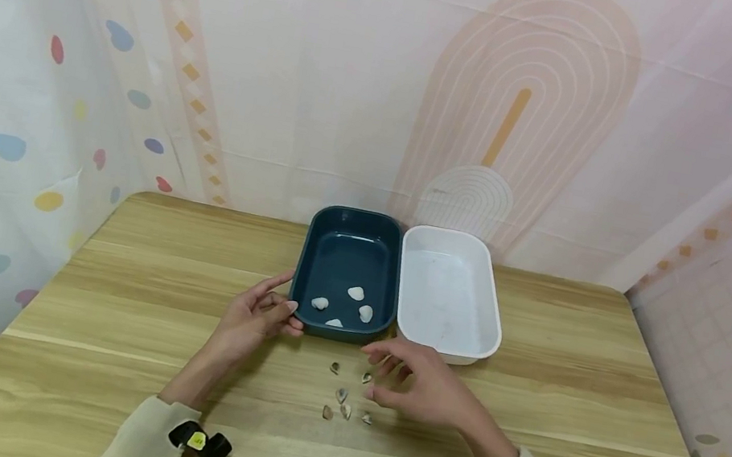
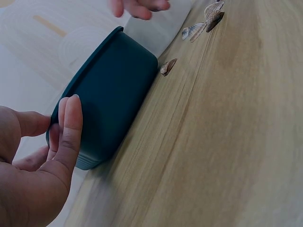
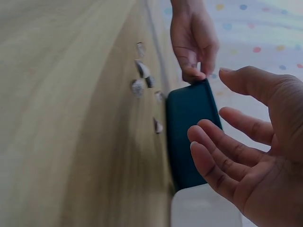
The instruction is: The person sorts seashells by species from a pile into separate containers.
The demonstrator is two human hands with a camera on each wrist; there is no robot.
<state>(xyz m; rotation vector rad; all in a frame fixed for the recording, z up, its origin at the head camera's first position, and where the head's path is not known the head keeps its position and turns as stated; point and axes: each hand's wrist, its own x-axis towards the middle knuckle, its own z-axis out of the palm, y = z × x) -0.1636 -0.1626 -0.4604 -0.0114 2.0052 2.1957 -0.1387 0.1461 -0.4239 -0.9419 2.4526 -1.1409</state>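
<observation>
A dark teal tray stands on the table with several white seashells lying in its near half. At its near left corner my left hand pinches the rim, thumb on top and fingers against the outer wall, as the left wrist view also shows. Several small brownish and grey seashells are scattered on the wood in front of the tray. Above the right side of these hovers my right hand, fingers apart and loosely bent. Nothing shows between its fingers in the right wrist view.
A white tray stands right against the teal one, on its right, with no shells visible in it. Both are on a wooden table that meets a patterned curtain at the back. Each wrist wears a small black camera.
</observation>
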